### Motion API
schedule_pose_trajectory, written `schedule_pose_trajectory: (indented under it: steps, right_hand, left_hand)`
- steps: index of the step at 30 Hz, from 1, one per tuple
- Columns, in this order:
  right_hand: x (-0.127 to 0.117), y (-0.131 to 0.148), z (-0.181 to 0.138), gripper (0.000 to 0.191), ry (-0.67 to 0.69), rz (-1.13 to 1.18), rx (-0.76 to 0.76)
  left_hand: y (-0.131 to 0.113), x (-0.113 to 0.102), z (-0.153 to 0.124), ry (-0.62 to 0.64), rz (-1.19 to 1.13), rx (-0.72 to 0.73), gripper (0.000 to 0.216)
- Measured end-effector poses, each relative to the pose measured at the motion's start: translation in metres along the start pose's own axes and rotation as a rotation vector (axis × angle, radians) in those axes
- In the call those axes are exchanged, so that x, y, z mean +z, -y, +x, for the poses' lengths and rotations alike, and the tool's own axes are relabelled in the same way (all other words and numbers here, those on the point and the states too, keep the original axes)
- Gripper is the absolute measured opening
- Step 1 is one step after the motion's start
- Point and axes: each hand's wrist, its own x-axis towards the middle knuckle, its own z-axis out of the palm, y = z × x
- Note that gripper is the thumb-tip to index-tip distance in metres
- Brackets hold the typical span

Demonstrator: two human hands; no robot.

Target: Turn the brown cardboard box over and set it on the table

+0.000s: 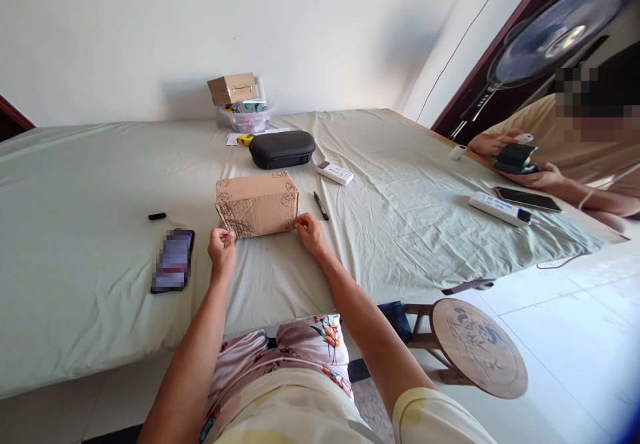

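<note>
Cardboard box (257,204) sits on the sheet-covered table (90,284), mid-width, set back a little from the near edge. Bare sheet between box and near edge, and a wide open stretch toward the left edge. Only small items there: phone (173,261) near the left hand, face up, and a black cap (157,216) further back.

Right of the box: black marker (321,205) just beside it, white remote (335,173) behind that. Black zip case (282,149) directly behind the box, apart from it. At the far edge a plastic tub (249,121) with a smaller carton (232,88) on top.

Left hand (221,249): forearm reaching straight in, fingertips pinching the box's near-left bottom corner. Right hand (311,233): forearm angled in from the right, fingers pinching the near-right bottom corner. Both hands are closed lightly on the box, not clenched.

Box: brown corrugated, closed, resting flat, long side toward the person, dark line drawings on front face and top, corners slightly crushed.

Right edge: another person's hands (520,157) hold a dark device; a second phone (527,199) and white power strip (500,209) lie near them. Round wooden stool (477,347) stands on the floor off the near-right corner.
</note>
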Motion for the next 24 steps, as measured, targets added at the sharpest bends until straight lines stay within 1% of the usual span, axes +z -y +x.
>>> schedule_pose_trajectory:
  steps: [2,6,15,19,24]
  right_hand:
    - [0.0001,0.0006,-0.0001,0.006,-0.013,0.0,0.006]
    - [-0.0004,0.0006,-0.0001,0.007,0.004,-0.019,0.029]
    - [-0.0014,-0.0011,0.0011,0.008,0.028,-0.071,0.041]
    - [-0.001,-0.001,0.0018,0.012,0.052,-0.066,0.026]
    - [-0.0012,-0.0028,0.0034,0.01,0.036,-0.052,0.039]
  left_hand:
    - [-0.0002,0.0011,-0.0016,-0.004,-0.007,0.007,0.011]
    - [0.0006,0.0021,-0.0039,-0.024,0.022,0.04,0.008]
    - [0.0026,0.0074,-0.0024,-0.011,0.027,0.01,0.007]
    - [0.0032,0.0064,-0.0021,-0.011,0.014,0.025,0.007]
    - [0.0002,0.0036,-0.001,0.008,-0.023,0.032,0.009]
